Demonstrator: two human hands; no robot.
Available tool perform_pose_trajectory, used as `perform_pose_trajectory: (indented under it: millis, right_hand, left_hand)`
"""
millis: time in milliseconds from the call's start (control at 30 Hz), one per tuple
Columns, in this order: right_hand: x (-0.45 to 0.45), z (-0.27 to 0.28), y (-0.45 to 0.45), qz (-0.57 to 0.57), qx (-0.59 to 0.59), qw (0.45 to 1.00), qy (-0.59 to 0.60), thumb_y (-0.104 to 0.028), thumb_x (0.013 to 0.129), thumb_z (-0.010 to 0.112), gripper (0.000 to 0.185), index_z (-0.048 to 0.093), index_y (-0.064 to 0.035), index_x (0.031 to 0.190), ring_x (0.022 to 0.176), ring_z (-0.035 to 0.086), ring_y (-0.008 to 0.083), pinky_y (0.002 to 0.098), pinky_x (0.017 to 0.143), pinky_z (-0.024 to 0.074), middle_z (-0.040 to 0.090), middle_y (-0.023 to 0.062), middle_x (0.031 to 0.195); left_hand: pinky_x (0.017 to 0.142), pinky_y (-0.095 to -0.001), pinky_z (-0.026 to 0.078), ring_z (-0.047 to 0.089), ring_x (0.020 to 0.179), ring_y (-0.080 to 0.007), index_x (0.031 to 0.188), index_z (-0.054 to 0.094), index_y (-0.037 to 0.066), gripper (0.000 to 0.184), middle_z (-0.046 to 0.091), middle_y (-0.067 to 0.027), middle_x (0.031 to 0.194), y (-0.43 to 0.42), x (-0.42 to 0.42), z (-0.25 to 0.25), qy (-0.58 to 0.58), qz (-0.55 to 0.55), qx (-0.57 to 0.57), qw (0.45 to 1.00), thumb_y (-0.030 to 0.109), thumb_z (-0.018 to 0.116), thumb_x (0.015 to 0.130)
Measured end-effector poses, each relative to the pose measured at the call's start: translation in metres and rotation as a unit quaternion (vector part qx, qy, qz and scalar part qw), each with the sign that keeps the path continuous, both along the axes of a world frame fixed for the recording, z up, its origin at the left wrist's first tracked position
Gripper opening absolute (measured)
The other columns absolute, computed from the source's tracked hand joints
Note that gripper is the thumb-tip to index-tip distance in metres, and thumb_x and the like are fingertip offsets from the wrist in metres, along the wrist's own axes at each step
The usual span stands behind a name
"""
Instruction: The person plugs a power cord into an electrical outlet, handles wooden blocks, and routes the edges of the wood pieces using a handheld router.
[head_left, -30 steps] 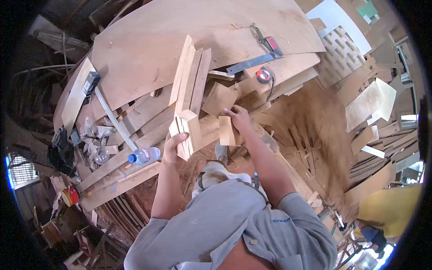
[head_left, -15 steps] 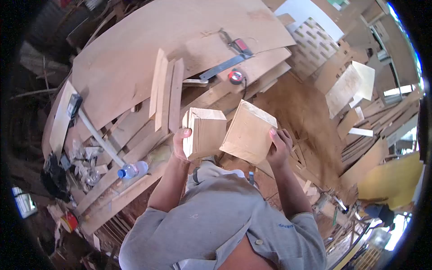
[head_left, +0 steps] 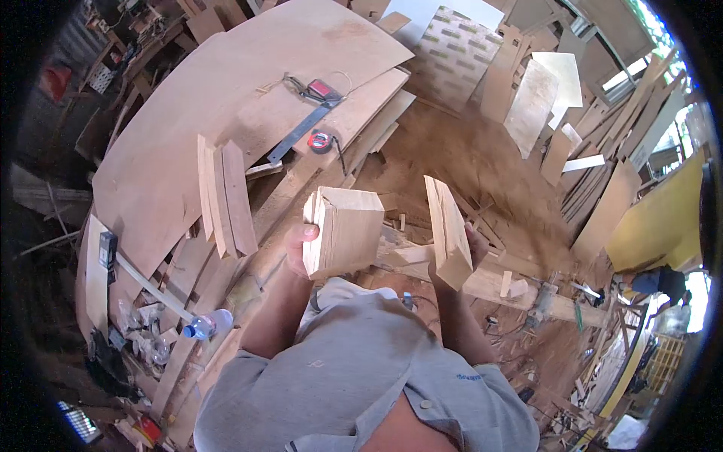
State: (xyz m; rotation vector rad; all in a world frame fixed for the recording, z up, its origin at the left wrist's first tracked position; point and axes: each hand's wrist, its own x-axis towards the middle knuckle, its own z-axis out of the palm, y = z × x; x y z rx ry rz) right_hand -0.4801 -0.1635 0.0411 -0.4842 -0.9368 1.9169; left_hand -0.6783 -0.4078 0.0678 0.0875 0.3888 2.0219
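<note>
My left hand point(head_left: 298, 250) is closed around the outer side of a stack of pale wooden blocks point(head_left: 350, 232), its thumb on the near edge. Seams between layered pieces show along the stack's left side. On the other side, my right hand point(head_left: 476, 245) grips more pale wooden blocks point(head_left: 446, 226), now turned edge-on; most of its fingers are hidden behind the wood. The two bundles are apart, held up in front of my body.
A large plywood sheet point(head_left: 173, 143) carries a square point(head_left: 301, 135) and a tape measure point(head_left: 320, 142). Wooden strips point(head_left: 226, 200) lean at its edge. A plastic bottle point(head_left: 208, 324) lies at left. Scrap boards point(head_left: 595, 218) pile up at right.
The blocks in my right hand have turned from showing their broad face to edge-on. The gap between the bundles has widened. My view has shifted, so the workbench things appear farther left.
</note>
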Motion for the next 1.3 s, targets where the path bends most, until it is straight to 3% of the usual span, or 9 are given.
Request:
perform_pose_trajectory:
  millis: [133, 333, 567, 800, 1033, 1300]
  right_hand:
    - [0.012, -0.002, -0.001, -0.024, -0.034, 0.999, 0.006, -0.017, 0.108, 0.071, 0.044, 0.047, -0.0056, 0.142, 0.100, 0.076, 0.0295, 0.0378, 0.067, 0.0688, 0.062, 0.0210, 0.131]
    - [0.024, 0.007, -0.008, -0.044, -0.093, 0.995, 0.013, -0.013, 0.110, 0.066, 0.037, 0.047, -0.0088, 0.141, 0.091, 0.077, 0.0326, 0.0371, 0.061, 0.0681, 0.064, 0.0227, 0.122]
    - [0.040, 0.024, -0.009, 0.160, -0.198, 0.950, 0.180, -0.014, 0.111, 0.063, 0.028, 0.049, -0.0063, 0.135, 0.095, 0.075, 0.0276, 0.0358, 0.071, 0.0677, 0.067, 0.0202, 0.113]
    - [0.015, 0.062, -0.036, 0.170, -0.228, 0.956, 0.074, -0.022, 0.109, 0.063, 0.020, 0.059, -0.0048, 0.118, 0.084, 0.075, 0.0238, 0.0353, 0.069, 0.0653, 0.070, 0.0158, 0.099]
    - [-0.023, 0.100, -0.066, 0.215, -0.232, 0.948, -0.040, -0.030, 0.107, 0.063, 0.028, 0.069, -0.0033, 0.101, 0.074, 0.074, 0.0199, 0.0347, 0.067, 0.0630, 0.072, 0.0113, 0.085]
    - [-0.039, 0.083, -0.075, 0.260, -0.196, 0.938, -0.120, -0.031, 0.109, 0.060, 0.037, 0.072, 0.0041, 0.109, 0.078, 0.078, 0.0226, 0.0343, 0.071, 0.0642, 0.079, 0.0169, 0.094]
  left_hand:
    - [0.102, -0.0579, 0.061, 0.072, 0.121, -0.0406, 0.156, 0.055, 0.002, 0.091, 0.069, -0.0232, 0.140, 0.014, 0.009, 0.011, 0.026, -0.023, -0.007, 0.999, 0.037, 0.084, 0.077]
    - [0.104, -0.0569, 0.060, 0.071, 0.122, -0.0410, 0.157, 0.053, 0.002, 0.095, 0.068, -0.0241, 0.141, 0.024, 0.020, 0.024, 0.041, -0.045, -0.025, 0.998, 0.039, 0.084, 0.075]
    - [0.105, -0.0546, 0.059, 0.069, 0.124, -0.0403, 0.157, 0.053, 0.001, 0.098, 0.067, -0.0236, 0.142, 0.020, 0.023, 0.021, 0.061, -0.046, -0.036, 0.996, 0.041, 0.082, 0.073]
    - [0.100, -0.0563, 0.062, 0.072, 0.118, -0.0406, 0.154, 0.056, 0.001, 0.090, 0.069, -0.0244, 0.138, -0.010, 0.026, 0.013, 0.018, -0.004, -0.010, 1.000, 0.035, 0.084, 0.077]
    - [0.099, -0.0559, 0.062, 0.072, 0.118, -0.0399, 0.153, 0.058, 0.002, 0.086, 0.070, -0.0229, 0.137, -0.047, 0.026, 0.016, -0.001, 0.035, -0.024, 0.999, 0.033, 0.085, 0.078]
    - [0.099, -0.0546, 0.063, 0.074, 0.117, -0.0366, 0.152, 0.058, 0.002, 0.081, 0.072, -0.0200, 0.135, -0.066, 0.024, 0.008, -0.024, 0.064, -0.007, 0.998, 0.030, 0.084, 0.081]
